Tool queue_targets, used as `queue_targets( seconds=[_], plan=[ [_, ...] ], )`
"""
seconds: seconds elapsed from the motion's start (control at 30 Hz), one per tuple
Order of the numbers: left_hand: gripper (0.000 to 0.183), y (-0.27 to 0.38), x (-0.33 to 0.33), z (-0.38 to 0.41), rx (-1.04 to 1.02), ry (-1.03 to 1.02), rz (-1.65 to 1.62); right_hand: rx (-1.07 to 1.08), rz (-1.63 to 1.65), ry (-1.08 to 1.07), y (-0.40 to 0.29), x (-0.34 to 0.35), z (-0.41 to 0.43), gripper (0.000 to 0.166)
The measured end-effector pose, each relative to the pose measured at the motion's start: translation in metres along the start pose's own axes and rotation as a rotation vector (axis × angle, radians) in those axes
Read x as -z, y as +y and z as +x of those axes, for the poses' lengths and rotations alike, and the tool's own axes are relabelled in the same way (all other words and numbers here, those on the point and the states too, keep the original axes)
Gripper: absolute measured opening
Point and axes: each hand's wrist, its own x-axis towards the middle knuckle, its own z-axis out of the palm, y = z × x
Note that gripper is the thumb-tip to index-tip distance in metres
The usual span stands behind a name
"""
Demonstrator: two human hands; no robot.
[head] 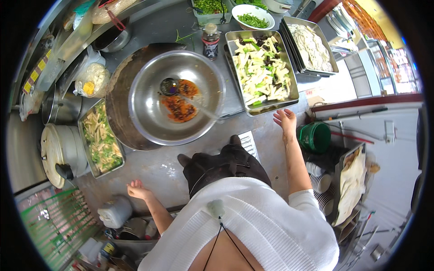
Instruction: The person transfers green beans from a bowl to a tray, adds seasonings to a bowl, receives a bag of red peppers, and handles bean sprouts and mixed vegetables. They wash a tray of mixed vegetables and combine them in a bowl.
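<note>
My right hand (285, 122) is raised with fingers apart, close to the near edge of a steel tray (271, 109) of pale strips, green vegetable and dark fungus. Out to the left, my left hand (136, 189) hangs with nothing in it, its fingers loosely bent, below a tray of sliced pale food and greens (103, 139). A large steel bowl (149, 122) stands before me on a round wooden board (118, 118). Inside it, a steel ladle (169, 86) rests beside reddish-orange sauce (181, 108). Behind the bowl stands a dark-labelled plastic bottle (210, 42).
A white bowl of chopped greens (252, 21) and stacked trays with pale food (310, 47) are at the back. A lidded pot (54, 154) stands left, with a plastic jug (115, 211) below. A green bucket (315, 137) and stacked dishes (320, 183) lie right.
</note>
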Motion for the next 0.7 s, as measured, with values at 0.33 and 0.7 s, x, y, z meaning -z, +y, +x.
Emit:
queue_targets(
  seconds=[0.33,0.7],
  plan=[
    [0.023,-0.01,-0.072,-0.285,0.064,-0.706,0.09,-0.327,0.122,-0.267,-0.008,-0.02,0.062,0.022],
    [0.018,-0.007,-0.077,-0.324,0.11,-0.793,0.252,-0.257,0.161,-0.068,-0.013,-0.032,0.059,0.005]
  ],
)
